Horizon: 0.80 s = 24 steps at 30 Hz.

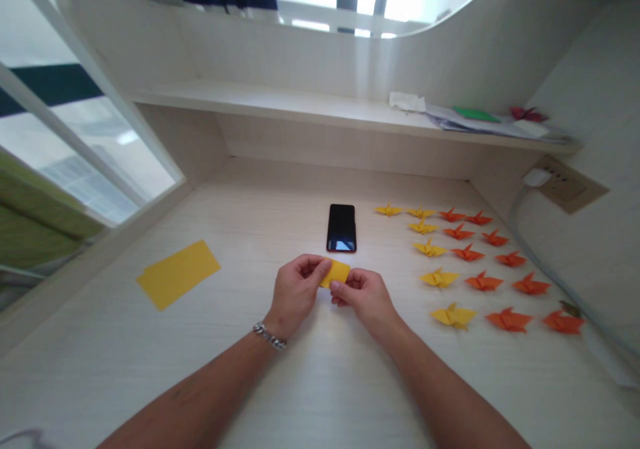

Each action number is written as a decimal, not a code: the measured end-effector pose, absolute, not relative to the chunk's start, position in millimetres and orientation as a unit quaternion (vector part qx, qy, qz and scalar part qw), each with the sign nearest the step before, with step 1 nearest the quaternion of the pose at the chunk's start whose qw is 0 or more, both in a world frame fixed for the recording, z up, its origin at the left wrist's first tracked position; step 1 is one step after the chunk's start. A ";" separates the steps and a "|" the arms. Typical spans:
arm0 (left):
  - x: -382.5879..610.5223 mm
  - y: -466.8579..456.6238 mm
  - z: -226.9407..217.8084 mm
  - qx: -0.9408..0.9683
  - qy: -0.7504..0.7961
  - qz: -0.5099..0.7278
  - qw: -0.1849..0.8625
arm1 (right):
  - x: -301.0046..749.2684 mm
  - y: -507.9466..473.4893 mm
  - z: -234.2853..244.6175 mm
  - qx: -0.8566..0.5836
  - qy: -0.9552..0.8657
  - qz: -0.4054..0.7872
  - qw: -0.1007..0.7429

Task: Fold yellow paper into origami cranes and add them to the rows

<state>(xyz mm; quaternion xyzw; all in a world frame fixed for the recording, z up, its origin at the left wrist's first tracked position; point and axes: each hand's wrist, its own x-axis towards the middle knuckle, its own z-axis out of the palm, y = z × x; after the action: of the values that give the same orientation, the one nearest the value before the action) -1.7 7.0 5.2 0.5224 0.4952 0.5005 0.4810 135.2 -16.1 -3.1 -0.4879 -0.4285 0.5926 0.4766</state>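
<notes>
A small folded piece of yellow paper (338,273) is held up between my two hands, just above the desk. My left hand (299,288) pinches its left side, with the thumb lying across the front. At its right edge, my right hand (364,294) grips the lower corner between thumb and fingers. Parts of the paper are hidden behind the fingers. A black phone (341,228) lies flat right behind the hands. Over on the left are flat yellow paper sheets (179,274), overlapping each other.
Rows of folded paper cranes stand at the right, yellow cranes (439,278) nearest the hands and orange cranes (483,282) beyond. A white cable (545,266) runs along the right wall from a socket (570,184). The shelf (300,106) at the back holds papers (493,126).
</notes>
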 end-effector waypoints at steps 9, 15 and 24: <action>1.1 4.2 5.2 0.521 0.510 0.519 0.447 | 131.1 -17.0 -1.7 -0.480 -0.408 0.581 0.516; 1.6 2.6 3.7 0.526 0.499 0.523 0.449 | 135.4 -15.6 -0.1 -0.492 -0.420 0.552 0.526; 3.4 2.5 4.7 0.503 0.493 0.525 0.478 | 135.6 -12.5 -0.2 -0.478 -0.367 0.568 0.561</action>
<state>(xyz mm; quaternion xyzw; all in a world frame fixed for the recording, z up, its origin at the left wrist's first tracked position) 3.4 2.5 4.7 0.5025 0.4932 0.5253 0.4778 135.6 -12.5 -0.2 -0.4778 -0.3669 0.5676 0.5612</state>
